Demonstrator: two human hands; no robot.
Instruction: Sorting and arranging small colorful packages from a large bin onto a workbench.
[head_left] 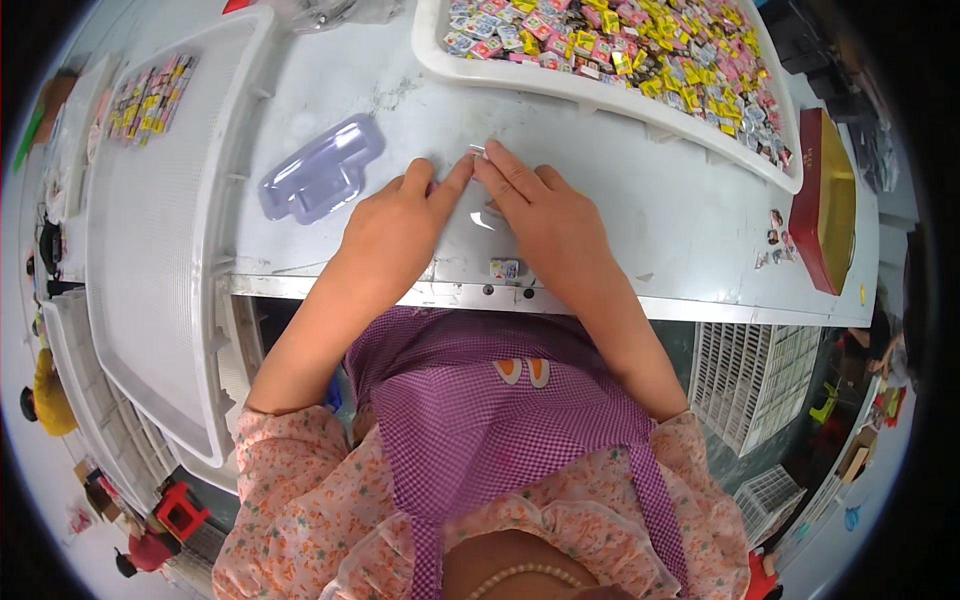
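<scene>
Hands: left hand (395,225) and right hand (545,215) press flat on clear film (478,222), gripping nothing.
Film: probably light, floppy, slippery; take its far edge, at the fingertips.

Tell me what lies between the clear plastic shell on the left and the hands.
Only bare table, in the head view. The clear plastic shell lies just left of the left hand; the right hand is beside it.

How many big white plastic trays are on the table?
2. One big white plastic tray lies at the left, hanging over the table edge, with a few sweets in its far corner. The other white plastic tray lies at the top right, full of colourful wrapped sweets. More may be hidden.
</scene>
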